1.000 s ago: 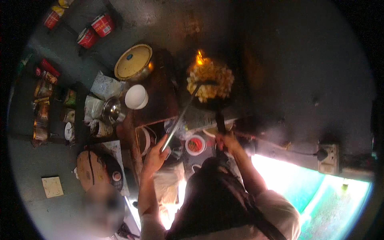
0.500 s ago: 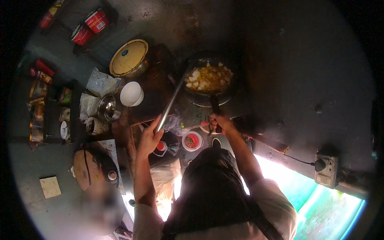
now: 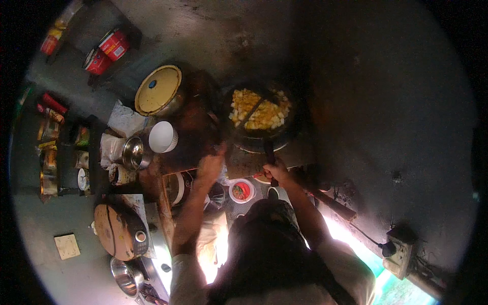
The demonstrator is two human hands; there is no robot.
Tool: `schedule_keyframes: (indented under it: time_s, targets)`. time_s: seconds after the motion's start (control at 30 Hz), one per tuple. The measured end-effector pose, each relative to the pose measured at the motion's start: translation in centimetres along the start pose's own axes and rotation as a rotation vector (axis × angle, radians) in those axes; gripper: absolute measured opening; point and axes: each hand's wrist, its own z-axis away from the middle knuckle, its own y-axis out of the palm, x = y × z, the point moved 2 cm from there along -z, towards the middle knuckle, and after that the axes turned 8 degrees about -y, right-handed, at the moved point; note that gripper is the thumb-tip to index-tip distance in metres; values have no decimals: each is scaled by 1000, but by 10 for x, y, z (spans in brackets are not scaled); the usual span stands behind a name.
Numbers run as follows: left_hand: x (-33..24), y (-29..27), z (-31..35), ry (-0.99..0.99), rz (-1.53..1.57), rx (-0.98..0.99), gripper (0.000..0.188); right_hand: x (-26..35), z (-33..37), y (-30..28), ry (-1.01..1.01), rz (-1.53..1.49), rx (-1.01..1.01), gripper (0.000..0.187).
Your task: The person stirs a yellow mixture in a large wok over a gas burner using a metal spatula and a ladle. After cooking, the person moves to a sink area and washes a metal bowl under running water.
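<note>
A dark wok (image 3: pixel 260 135) sits on the stove, holding pale chunks of food (image 3: pixel 272 116) in a yellowish coating. My right hand (image 3: pixel 276 171) is closed round the wok's dark handle (image 3: pixel 269 148) on its near side. My left hand (image 3: pixel 211 165), smeared by motion, is to the left of the wok and lower in view, closed on the handle of a long spatula (image 3: pixel 252 114). The spatula's far part crosses the food in the wok; its tip is too blurred to make out.
Left of the stove stand a white bowl (image 3: pixel 162 136), a pot with a yellow lid (image 3: pixel 159 90) and a metal bowl (image 3: pixel 134 154). A white tub with red contents (image 3: pixel 241 191) is below the stove edge. A wall socket (image 3: pixel 398 256) is at right, a round board (image 3: pixel 111 230) at left.
My left hand has moved right and forward, and the spatula now lies across the food. The chunks are spread wider in the wok. My right hand stays on the handle; the view has shifted.
</note>
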Motion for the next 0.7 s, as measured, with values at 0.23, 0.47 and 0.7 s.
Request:
schedule_keyframes:
  time_s: [0.23,0.47,0.7]
  targets:
    - [-4,30,-37,19,38,34,67,-28,-17,3,79,20,57,12]
    - [33,-28,-1,45,-172,1,69,-23,-14,-1,147,23,-71,12]
    - [5,93,-5,-1,241,-95,44,-30,-21,4,1,270,-14,14]
